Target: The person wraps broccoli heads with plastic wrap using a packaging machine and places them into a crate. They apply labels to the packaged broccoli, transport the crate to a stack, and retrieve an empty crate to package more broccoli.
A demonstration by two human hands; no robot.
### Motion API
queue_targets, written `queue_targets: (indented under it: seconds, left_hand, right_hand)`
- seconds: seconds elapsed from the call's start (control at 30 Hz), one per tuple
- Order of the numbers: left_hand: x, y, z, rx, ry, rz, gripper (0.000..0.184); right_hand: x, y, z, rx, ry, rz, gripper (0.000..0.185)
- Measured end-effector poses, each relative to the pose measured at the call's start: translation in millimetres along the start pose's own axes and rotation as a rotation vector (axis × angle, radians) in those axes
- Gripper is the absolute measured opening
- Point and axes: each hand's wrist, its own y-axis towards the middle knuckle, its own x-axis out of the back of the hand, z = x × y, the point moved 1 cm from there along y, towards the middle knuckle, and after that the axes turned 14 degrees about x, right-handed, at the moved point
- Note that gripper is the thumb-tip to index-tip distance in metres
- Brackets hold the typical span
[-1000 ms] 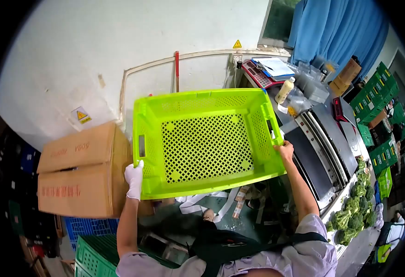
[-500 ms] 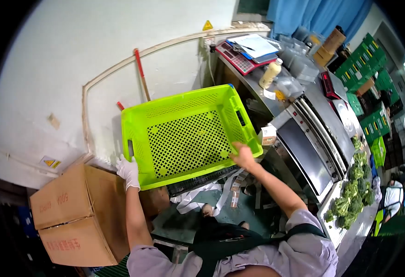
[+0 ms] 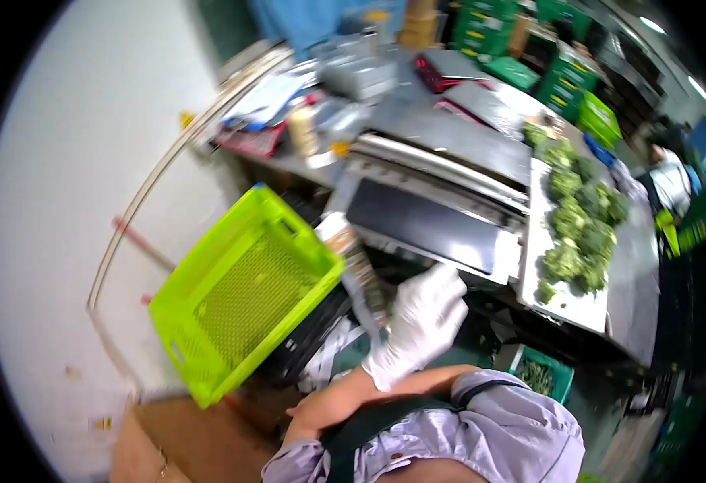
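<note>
My left hand (image 3: 424,324), in a white glove, is raised in front of the steel machine (image 3: 421,224). Motion blurs its fingers, and nothing can be made out in them. Bare skin of my right hand (image 3: 297,409) shows at the left of my crossed forearms; the rest is hidden behind my left forearm. An empty lime-green crate (image 3: 252,294) rests tilted in view on a black crate (image 3: 308,342) by the wall, with neither hand on it. A printed strip (image 3: 361,270) hangs between the crate and the machine.
Broccoli (image 3: 578,221) lies on a white board (image 3: 540,278) on the steel table (image 3: 635,282). Scales, a bottle (image 3: 302,129) and plastic tubs (image 3: 358,74) stand behind. A cardboard box (image 3: 200,443) is at lower left. A person (image 3: 669,185) is at far right.
Both hands have left the green crate. My gloved left hand has swung right across my body, and my forearms now cross. The view has turned right.
</note>
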Motion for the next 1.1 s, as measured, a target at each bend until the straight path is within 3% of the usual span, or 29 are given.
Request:
queue_targets:
  seconds: [0.03,0.1,0.17,0.2,0.3,0.47,0.57,0.67,0.8,0.83,0.9,0.97,1.03,1.1]
  left_hand:
    - [-34.3,-9.1,-22.6,-0.075,0.009,0.196,0.024]
    - [-93.2,-39.1,-50.2,-0.413,0.061,0.181,0.024]
    - [-136.2,-49.7,-57.2,-0.393,0.004,0.259,0.024]
    - [-140.8,-36.7,-69.6,-0.467,0.129,0.244,0.025]
    - [-175.5,-30.5,-79.2,-0.388,0.060,0.218,0.024]
    - [-222.7,-32.9,-88.7,-0.405,-0.023,0.383,0.023]
    - [-233.6,-21.2,-99.5,-0.415,-0.062,0.471,0.023]
    - [-241.3,-9.2,-103.2,-0.619,-0.044,0.580,0.026]
    - [-229.4,7.3,-89.7,-0.636,-0.091,0.605,0.026]
    - [-225.6,10.9,-80.5,-0.549,-0.182,0.632,0.026]
    - [-211.8,19.0,-62.5,-0.353,-0.274,0.823,0.025]
    - [-196.9,31.3,-49.3,-0.102,-0.488,1.181,0.026]
    - [-180.3,45.0,-44.6,0.118,-0.538,1.754,0.041]
    - [-167.9,53.2,-48.4,0.191,-0.587,2.134,0.047]
  right_hand:
    - [3.9,-12.7,4.0,0.030,-0.032,0.020,0.037]
    - [9.0,-43.1,15.4,0.094,-0.098,0.040,0.036]
    - [22.3,-76.1,22.8,0.160,-0.160,0.050,0.035]
    - [28.3,-93.1,27.3,0.192,-0.179,0.047,0.034]
    - [43.6,-140.7,42.4,0.287,-0.246,0.036,0.033]
    - [60.8,-194.3,62.8,0.414,-0.316,0.005,0.031]
    - [66.6,-208.7,76.0,0.483,-0.353,-0.012,0.030]
    - [70.5,-220.1,93.7,0.547,-0.390,-0.050,0.030]
    - [75.3,-237.8,127.3,0.676,-0.475,-0.184,0.030]
    - [77.3,-248.5,135.4,0.722,-0.512,-0.241,0.031]
    - [71.6,-279.9,154.2,0.742,-0.484,-0.458,0.034]
    - [78.4,-312.6,159.4,0.585,-0.139,-0.493,0.033]
    - [81.1,-333.9,161.9,0.560,-0.209,-0.723,0.029]
    - [77.9,-348.5,163.1,0.597,-0.341,-0.906,0.028]
